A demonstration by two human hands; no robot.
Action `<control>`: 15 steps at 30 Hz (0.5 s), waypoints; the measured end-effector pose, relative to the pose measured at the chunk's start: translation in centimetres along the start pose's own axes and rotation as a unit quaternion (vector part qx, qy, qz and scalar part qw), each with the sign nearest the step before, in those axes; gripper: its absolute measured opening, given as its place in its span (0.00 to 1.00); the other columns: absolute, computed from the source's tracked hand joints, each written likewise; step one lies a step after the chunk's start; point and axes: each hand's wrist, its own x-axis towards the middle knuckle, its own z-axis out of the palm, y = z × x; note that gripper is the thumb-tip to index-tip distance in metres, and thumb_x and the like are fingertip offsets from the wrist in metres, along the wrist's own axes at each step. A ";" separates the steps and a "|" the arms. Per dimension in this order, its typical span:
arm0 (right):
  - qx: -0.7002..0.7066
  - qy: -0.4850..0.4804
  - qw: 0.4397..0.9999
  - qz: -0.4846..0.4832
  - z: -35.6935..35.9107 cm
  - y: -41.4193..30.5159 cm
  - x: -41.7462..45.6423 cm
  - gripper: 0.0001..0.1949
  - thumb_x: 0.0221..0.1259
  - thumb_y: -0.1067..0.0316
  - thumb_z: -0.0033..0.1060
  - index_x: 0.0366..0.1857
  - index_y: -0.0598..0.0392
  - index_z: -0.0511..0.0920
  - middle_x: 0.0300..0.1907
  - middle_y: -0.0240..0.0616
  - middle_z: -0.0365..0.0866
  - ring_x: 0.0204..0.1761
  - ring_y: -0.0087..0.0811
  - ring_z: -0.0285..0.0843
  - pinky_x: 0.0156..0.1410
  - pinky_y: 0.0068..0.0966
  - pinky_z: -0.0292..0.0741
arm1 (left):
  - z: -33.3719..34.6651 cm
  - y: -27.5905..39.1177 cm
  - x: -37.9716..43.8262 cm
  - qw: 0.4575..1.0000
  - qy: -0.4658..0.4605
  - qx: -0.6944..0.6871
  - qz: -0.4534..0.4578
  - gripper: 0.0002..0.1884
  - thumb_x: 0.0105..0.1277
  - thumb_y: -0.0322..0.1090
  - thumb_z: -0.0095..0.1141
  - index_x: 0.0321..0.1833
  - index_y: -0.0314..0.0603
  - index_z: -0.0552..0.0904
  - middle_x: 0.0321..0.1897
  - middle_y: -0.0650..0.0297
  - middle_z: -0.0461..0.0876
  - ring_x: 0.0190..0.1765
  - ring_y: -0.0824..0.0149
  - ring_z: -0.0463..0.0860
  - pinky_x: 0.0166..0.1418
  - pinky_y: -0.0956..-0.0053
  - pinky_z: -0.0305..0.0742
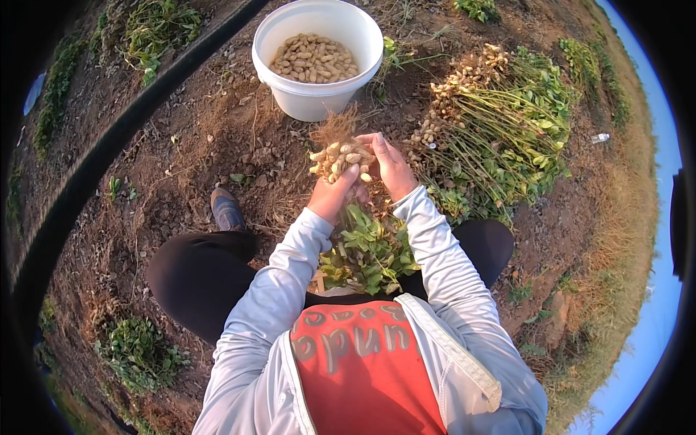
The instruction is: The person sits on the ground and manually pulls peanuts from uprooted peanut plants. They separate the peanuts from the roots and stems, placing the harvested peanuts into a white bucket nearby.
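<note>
My left hand (pixel 333 193) is closed around a bunch of peanut pods (pixel 338 159) on a pulled-up peanut plant, with its thin roots pointing away from me. The plant's green leaves (pixel 372 247) hang down between my legs. Against the right side of the bunch, my right hand (pixel 392 166) has its fingers bent at the pods; whether it grips one is hidden. Just beyond the roots stands a white plastic bucket (pixel 307 103), partly filled with loose peanut pods (pixel 314 58).
A large heap of peanut plants (pixel 505 125) with pods attached lies at the right. Beyond it is a small clear plastic bottle (pixel 600 138). Green plants (pixel 138 353) lie at lower left, and others at upper left (pixel 160 30). My shoe (pixel 227 209) rests on the soil.
</note>
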 end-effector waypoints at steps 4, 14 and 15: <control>-0.127 -0.008 0.991 -0.034 1.1 -0.3 -0.5 0.23 0.68 0.45 0.38 0.48 0.58 0.69 0.40 0.34 0.74 0.38 0.20 0.71 0.45 0.19 0.73 | -0.5 -0.6 0.2 0.999 -0.010 -0.020 0.027 0.13 0.67 0.42 0.50 0.43 0.40 0.72 0.22 0.64 0.73 0.24 0.70 0.74 0.30 0.74 0.72; 0.030 0.089 0.992 0.081 1.6 0.5 0.7 0.19 0.68 0.53 0.43 0.52 0.59 0.70 0.41 0.32 0.78 0.40 0.20 0.75 0.43 0.17 0.73 | -0.1 0.0 -0.3 0.999 -0.017 -0.021 0.028 0.14 0.67 0.45 0.49 0.43 0.41 0.72 0.21 0.66 0.71 0.23 0.70 0.72 0.30 0.74 0.72; 0.034 0.062 0.997 0.042 1.4 0.8 0.9 0.21 0.68 0.51 0.44 0.52 0.59 0.69 0.41 0.33 0.78 0.40 0.20 0.75 0.42 0.17 0.73 | -0.1 -0.1 -0.2 0.999 -0.013 -0.020 0.028 0.14 0.67 0.45 0.49 0.43 0.41 0.72 0.21 0.66 0.71 0.23 0.70 0.72 0.30 0.74 0.72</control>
